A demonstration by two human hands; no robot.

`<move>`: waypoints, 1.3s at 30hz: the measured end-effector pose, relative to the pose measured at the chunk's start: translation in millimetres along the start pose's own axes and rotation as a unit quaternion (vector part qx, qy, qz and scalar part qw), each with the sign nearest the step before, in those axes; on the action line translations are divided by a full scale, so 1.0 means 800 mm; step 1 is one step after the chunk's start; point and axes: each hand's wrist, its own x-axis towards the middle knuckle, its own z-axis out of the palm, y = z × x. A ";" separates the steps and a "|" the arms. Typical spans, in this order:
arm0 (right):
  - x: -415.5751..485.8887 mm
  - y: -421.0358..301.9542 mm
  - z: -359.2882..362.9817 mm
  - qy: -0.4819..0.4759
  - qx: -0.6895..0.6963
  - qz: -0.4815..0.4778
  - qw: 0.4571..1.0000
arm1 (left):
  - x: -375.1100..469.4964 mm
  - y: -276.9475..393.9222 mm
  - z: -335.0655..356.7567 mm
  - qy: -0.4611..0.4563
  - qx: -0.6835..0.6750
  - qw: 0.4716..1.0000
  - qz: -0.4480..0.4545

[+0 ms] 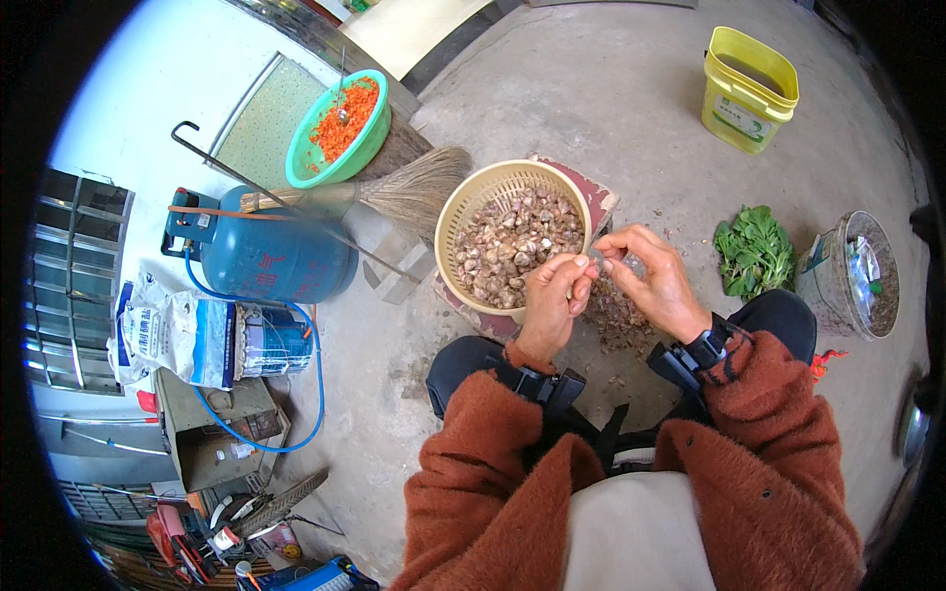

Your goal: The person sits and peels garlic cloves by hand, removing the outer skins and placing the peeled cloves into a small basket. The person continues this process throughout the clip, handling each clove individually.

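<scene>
A cream plastic basket (446, 273) full of unpeeled garlic cloves (510, 244) stands on a low reddish stool (591, 193). Over the basket's near right rim, my left hand (553, 299) pinches something small, probably a garlic clove, between thumb and fingers. Just to its right is my right hand (652, 277), its thumb and forefinger curled near the left fingertips; a small scrap seems to lie between them, too small to name. Below both hands, a heap of papery garlic skins (624, 318) covers the floor between my knees.
A straw broom (414, 188), blue gas cylinder (277, 247) and green basin (375, 144) of chopped red food stand left. A yellow bucket (746, 89) of dark liquid is far right. Leafy greens (755, 251) lie beside a waste bucket (835, 284). A blue hose (323, 369) loops across the floor.
</scene>
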 end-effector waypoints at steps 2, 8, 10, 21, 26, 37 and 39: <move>0.002 0.003 -0.001 -0.019 -0.044 -0.049 0.998 | 0.001 -0.002 -0.001 0.004 0.011 1.000 0.009; 0.000 0.008 -0.003 -0.041 -0.093 -0.041 0.994 | 0.001 -0.006 0.005 0.041 0.103 0.991 0.069; -0.002 0.008 -0.002 -0.048 -0.083 -0.020 0.995 | 0.000 -0.008 0.007 0.040 0.100 0.990 0.092; -0.003 0.008 0.001 -0.026 -0.159 -0.133 0.978 | 0.003 -0.006 -0.001 0.029 0.078 0.996 0.037; -0.005 0.007 0.003 -0.009 -0.179 -0.151 0.972 | 0.001 -0.002 0.000 0.007 0.046 0.999 0.000; -0.006 0.001 0.000 -0.043 -0.065 0.042 0.996 | -0.001 0.009 0.001 -0.068 0.017 0.996 -0.050; -0.005 0.001 0.001 -0.034 -0.072 0.042 0.996 | 0.000 0.009 0.000 -0.070 0.011 0.996 -0.055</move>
